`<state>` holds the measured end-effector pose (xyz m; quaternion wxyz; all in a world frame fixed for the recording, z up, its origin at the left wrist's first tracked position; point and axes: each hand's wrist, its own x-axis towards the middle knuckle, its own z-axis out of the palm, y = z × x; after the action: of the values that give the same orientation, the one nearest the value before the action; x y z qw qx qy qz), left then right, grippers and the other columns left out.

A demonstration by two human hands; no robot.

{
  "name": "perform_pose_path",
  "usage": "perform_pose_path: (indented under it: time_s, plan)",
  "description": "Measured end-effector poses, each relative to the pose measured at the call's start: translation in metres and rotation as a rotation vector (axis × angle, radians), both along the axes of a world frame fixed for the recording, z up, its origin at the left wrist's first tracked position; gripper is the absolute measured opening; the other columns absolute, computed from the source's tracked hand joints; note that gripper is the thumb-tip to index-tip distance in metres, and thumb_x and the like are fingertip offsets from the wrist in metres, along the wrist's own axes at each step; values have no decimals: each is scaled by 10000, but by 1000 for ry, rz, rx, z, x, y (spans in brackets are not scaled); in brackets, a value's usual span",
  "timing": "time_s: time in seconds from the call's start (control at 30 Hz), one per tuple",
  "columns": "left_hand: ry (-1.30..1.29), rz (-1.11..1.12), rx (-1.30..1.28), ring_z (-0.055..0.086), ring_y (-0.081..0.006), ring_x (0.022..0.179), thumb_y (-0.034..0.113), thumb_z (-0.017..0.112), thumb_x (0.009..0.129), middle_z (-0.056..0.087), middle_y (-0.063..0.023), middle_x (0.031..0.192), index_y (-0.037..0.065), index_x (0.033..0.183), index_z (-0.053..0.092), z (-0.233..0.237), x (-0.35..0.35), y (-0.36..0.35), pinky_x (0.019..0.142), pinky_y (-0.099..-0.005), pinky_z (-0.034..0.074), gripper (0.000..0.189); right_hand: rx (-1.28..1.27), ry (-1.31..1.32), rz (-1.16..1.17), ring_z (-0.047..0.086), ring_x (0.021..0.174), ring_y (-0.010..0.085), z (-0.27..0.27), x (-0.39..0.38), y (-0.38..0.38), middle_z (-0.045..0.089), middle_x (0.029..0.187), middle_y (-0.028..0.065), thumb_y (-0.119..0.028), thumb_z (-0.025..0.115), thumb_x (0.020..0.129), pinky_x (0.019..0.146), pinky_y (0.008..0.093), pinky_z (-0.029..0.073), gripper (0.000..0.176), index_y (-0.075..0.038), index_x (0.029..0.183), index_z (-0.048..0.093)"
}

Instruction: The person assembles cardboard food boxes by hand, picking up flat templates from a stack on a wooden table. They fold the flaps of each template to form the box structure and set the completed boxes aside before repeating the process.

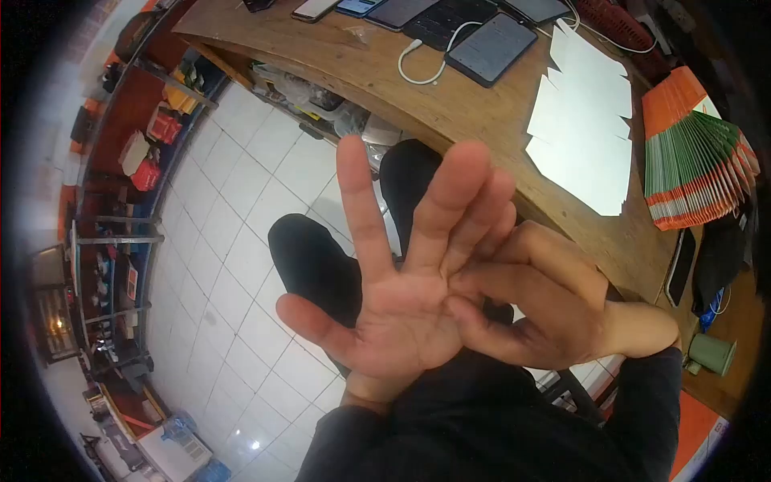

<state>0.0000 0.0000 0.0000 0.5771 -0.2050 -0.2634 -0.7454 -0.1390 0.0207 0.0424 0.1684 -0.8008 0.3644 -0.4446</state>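
Observation:
My left hand (401,297) is held up in front of me, palm towards the camera, fingers spread and straight, with nothing in it. My right hand (538,297) comes in from the right and closes on the little-finger side of the left hand. Its thumb and fingertips press into the left palm. Both hands hover over my lap, above my dark trousers (313,265), just in front of the wooden desk (482,120). Dark sleeves cover both forearms.
The desk carries several phones and tablets (490,48), a white cable (422,68), overlapping white sheets (586,136) and a fanned stack of orange-and-green booklets (695,161). A green cup (711,353) stands at the right. White floor tiles (233,265) and cluttered shelves (120,241) lie to the left.

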Motion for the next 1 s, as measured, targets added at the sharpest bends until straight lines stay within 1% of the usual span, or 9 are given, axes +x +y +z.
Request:
perform_pose_path:
  time_s: [0.3,0.37,0.43,0.53,0.6,0.73,0.83,0.93,1.0]
  plan:
    - [-90,66,-26,54,-453,1510,690,309,977,22,-268,1635,200,1567,-198,-7,-1,-9,1221,-570,4,919,115,-62,-29,582,640,240,-3,-9,-16,562,803,112,-13,763,715,551,328,464,223,6,905,647]
    - [-333,312,155,192,-466,1481,704,344,967,176,-376,1561,122,1575,-162,-2,2,-6,1210,-536,117,983,271,101,-57,600,661,273,4,-25,-30,550,793,122,-16,731,761,580,348,486,169,-1,892,625]
    - [-339,374,118,232,-467,1469,237,460,1031,219,-344,1560,95,1584,-101,-6,10,-14,1215,-548,150,800,237,384,-183,640,829,346,9,-45,-48,585,931,165,-161,688,864,725,427,510,198,-10,974,623]
    - [-237,347,123,251,-471,1463,-194,376,873,277,-323,1541,125,1596,-29,-14,21,-24,1208,-576,205,888,249,652,-366,624,996,368,10,-83,-58,590,1089,196,-245,707,862,875,449,499,329,-12,1082,630]
    - [-241,354,127,248,-469,1465,-203,366,848,286,-320,1538,122,1597,-19,-16,21,-26,1208,-579,198,902,496,921,-377,587,1116,378,2,-111,-67,569,1217,218,-273,732,843,983,436,472,448,-10,1187,617]
    - [-357,402,181,279,-454,1459,-201,386,769,339,-313,1514,102,1597,18,-19,13,-26,1211,-576,179,955,440,915,-313,576,1153,385,4,-132,-73,557,1297,213,-298,746,829,1013,417,470,491,5,1194,623]
    - [-635,517,23,332,-400,1448,-142,408,764,443,-246,1480,66,1576,197,-30,5,-32,1204,-565,221,864,444,871,-186,618,1069,380,14,-141,-76,623,1186,216,-258,720,852,955,434,487,392,24,1118,661]
    - [-1251,603,-455,348,-333,1454,-5,490,868,491,-193,1455,13,1461,425,-33,-21,-33,1203,-539,221,597,613,823,-214,655,963,366,32,-145,-81,673,1016,213,-190,680,881,864,448,500,253,30,1006,698]
    - [-1438,747,-732,338,-339,1454,106,561,932,470,-152,1466,14,1410,490,-38,-49,-32,1202,-565,178,492,322,658,-401,656,831,330,38,-148,-79,659,839,196,-114,647,894,758,417,498,165,40,930,695]
